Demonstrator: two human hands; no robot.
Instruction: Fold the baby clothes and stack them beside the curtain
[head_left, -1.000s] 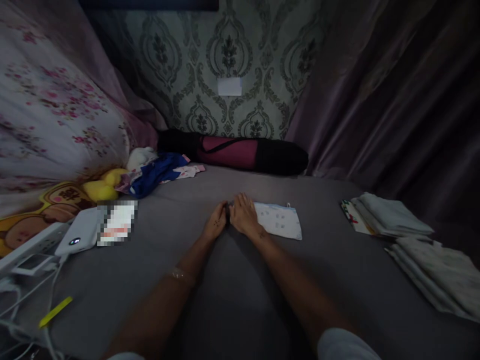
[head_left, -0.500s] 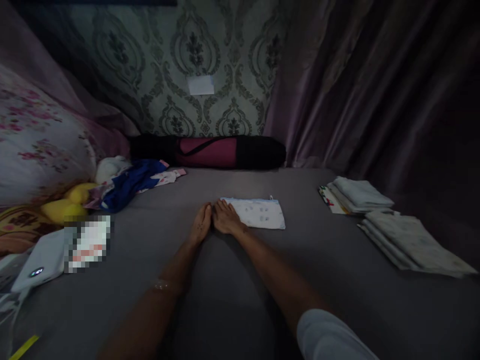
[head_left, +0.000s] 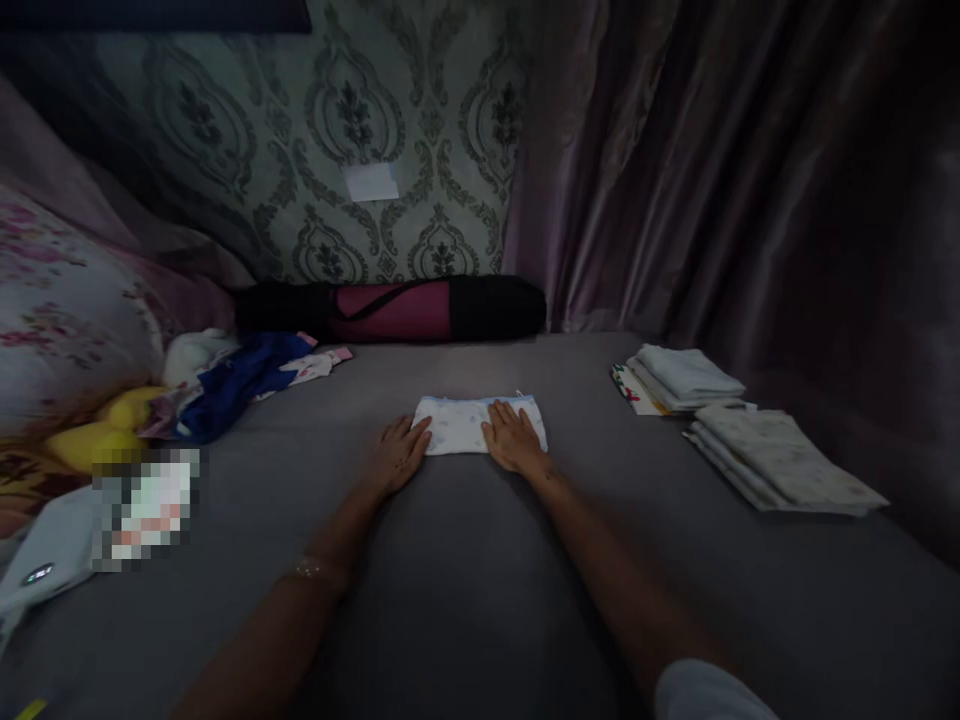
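A folded white cloth [head_left: 459, 428] with a faint print and blue edging lies flat on the grey bed sheet [head_left: 465, 560]. My left hand [head_left: 399, 452] is at the cloth's left end, fingers stretched out, with the fingertips on its edge. Flat on the right part of the cloth rests my right hand [head_left: 516, 438], its fingers spread. Neither hand is wrapped round anything. Part of the cloth's right side is hidden under my right hand.
Folded cloths [head_left: 690, 375] and a second pile [head_left: 784, 460] lie on the right. On the left are blue clothing [head_left: 244, 380], a yellow plush toy [head_left: 105, 435] and a white device [head_left: 52, 545]. A long black and maroon bag [head_left: 390, 310] lies along the wall.
My right hand has slid right across the cloth, and my hands have moved apart. My left hand now touches the cloth's left end. The view has turned slightly right.
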